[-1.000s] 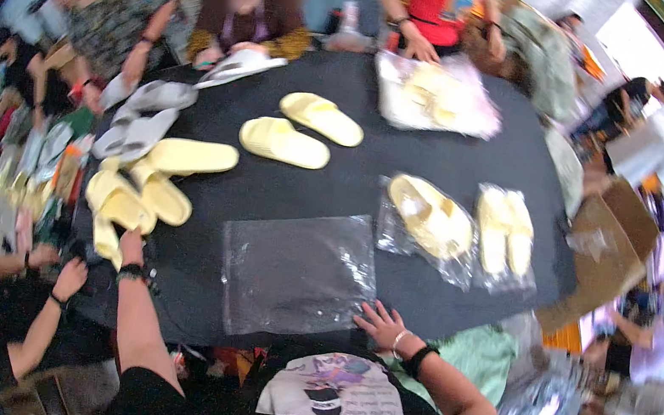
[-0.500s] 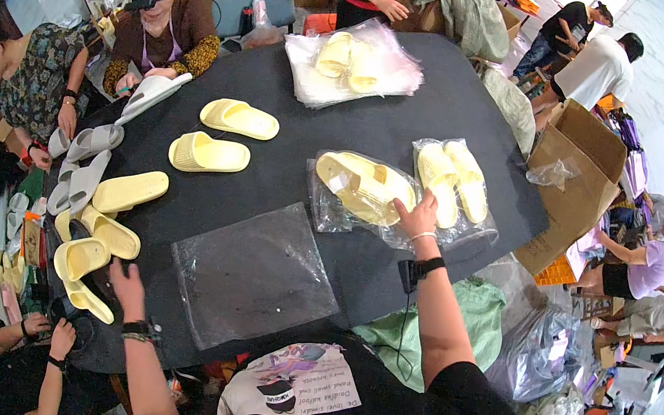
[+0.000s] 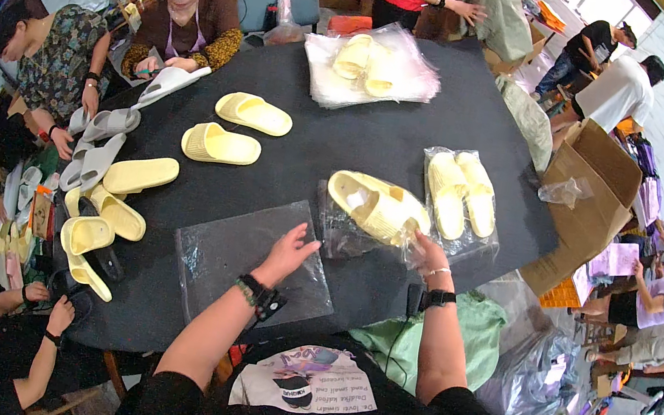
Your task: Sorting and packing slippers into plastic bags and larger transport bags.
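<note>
My right hand [image 3: 431,257] has its fingers closed at the near right end of a clear plastic bag [image 3: 338,233] around yellow slippers [image 3: 373,206]. My left hand [image 3: 287,254], palm down with fingers apart, hovers over or rests on a flat clear bag [image 3: 212,263]; contact is hard to judge. A bagged pair of yellow slippers [image 3: 447,197] lies just beyond my right hand. Two loose yellow slippers, an upper one [image 3: 253,113] and a lower one [image 3: 221,145], lie left of centre. Several more yellow slippers [image 3: 141,175] are grouped at the table's left edge.
On the black table [image 3: 299,138], a stack of clear bags [image 3: 321,81] at the far side carries a yellow pair. Grey slippers [image 3: 103,160] line the left edge, near co-workers' hands. An open cardboard box [image 3: 582,202] stands right, with green sacking [image 3: 458,338] at the near right.
My left hand has swung right, from beside the left slippers to the flat bag. My right hand has slid from the slipper's top to its near end. The view has shifted slightly.
</note>
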The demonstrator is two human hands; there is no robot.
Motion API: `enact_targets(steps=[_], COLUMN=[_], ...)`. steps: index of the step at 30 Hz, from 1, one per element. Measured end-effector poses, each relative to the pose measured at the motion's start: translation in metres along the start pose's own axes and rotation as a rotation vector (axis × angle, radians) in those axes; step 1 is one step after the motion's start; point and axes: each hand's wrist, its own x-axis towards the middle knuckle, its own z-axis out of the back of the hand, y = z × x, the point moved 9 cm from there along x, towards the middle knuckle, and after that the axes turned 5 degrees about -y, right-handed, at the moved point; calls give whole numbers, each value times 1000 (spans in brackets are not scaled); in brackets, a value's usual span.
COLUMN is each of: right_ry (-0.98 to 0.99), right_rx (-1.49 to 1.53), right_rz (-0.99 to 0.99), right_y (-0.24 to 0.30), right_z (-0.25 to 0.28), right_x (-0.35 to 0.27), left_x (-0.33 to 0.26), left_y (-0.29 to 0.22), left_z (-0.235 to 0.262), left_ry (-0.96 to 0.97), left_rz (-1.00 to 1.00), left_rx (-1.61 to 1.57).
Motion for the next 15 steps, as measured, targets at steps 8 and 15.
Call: enact_targets(steps=[8, 15], right_ry=[-7, 148], right_rx=[23, 89], right_rz=[43, 393], right_y=[-6, 63], right_z=[40, -12], right_x=[-36, -86], left_x=[21, 18], left_y=[-10, -145], left_z=[-98, -4], left_ry=[332, 127], left_rz=[211, -523], left_rx=[-288, -267])
